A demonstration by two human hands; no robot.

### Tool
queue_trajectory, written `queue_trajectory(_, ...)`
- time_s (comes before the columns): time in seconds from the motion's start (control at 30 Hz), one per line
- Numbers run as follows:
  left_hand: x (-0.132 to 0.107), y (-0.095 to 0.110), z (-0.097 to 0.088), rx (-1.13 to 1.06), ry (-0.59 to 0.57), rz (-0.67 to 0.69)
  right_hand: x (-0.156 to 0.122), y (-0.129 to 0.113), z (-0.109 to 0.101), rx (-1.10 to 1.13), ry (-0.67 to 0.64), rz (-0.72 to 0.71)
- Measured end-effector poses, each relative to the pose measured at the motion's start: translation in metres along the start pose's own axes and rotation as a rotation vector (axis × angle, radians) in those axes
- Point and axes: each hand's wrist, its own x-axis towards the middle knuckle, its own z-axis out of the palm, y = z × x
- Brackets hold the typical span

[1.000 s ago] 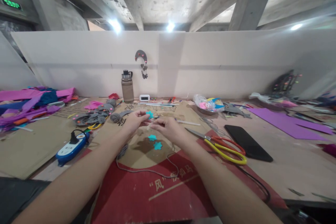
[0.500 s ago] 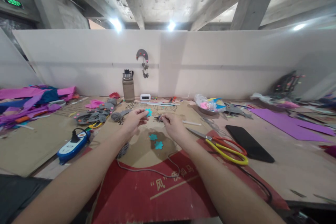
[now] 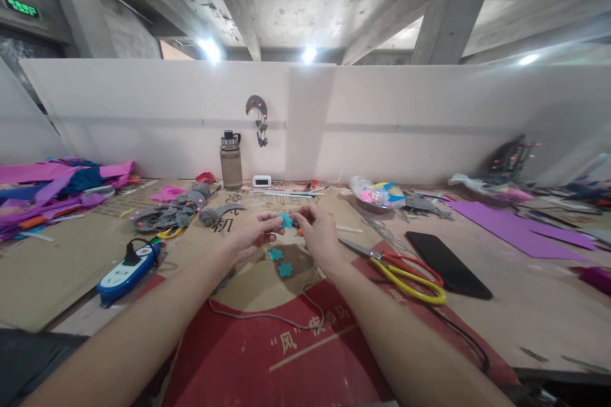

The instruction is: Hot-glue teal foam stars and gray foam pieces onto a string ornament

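Note:
My left hand (image 3: 255, 233) is closed in a pinch on a small teal flower-shaped cutout (image 3: 286, 221), held above the cardboard. My right hand (image 3: 319, 232) is pinched at the right edge of that cutout; what lies between its fingertips is too small to make out. Below the hands, two more teal flower cutouts (image 3: 285, 269) lie close together on the brown cardboard (image 3: 248, 289). A thin grey cord (image 3: 258, 316) curves across the cardboard's red part, nearer to me.
Scissors (image 3: 405, 273) with red and yellow handles and a black phone (image 3: 449, 264) lie right. Grey felt pieces (image 3: 165, 213) and a power strip (image 3: 128, 273) are left. A bottle (image 3: 231, 162), small clock (image 3: 261, 181) and bowl (image 3: 377, 197) stand behind.
My left hand has brought the teal cutout right and slightly down. My right hand's fingertips, apart from it before, now meet its edge. The view has shifted slightly.

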Motion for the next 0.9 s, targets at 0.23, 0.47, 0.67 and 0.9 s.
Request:
queue_trajectory(0.23, 0.005, -0.006, -0.003, 0.066, 0.077, 0.041, -0.005, -0.007, 0.005, 0.015, -0.057, -0.017)
queue_trajectory(0.47, 0.010, -0.011, -0.004, 0.125, 0.219, 0.140, -0.008, -0.006, 0.011, 0.258, -0.113, 0.175)
queue_trajectory(0.67, 0.008, -0.002, -0.004, 0.018, 0.237, 0.191, -0.007, -0.003, 0.014, 0.251, -0.209, 0.245)
queue_trajectory(0.9, 0.004, -0.003, -0.002, -0.053, 0.176, 0.041, 0.003, 0.002, 0.005, 0.202, -0.026, 0.245)
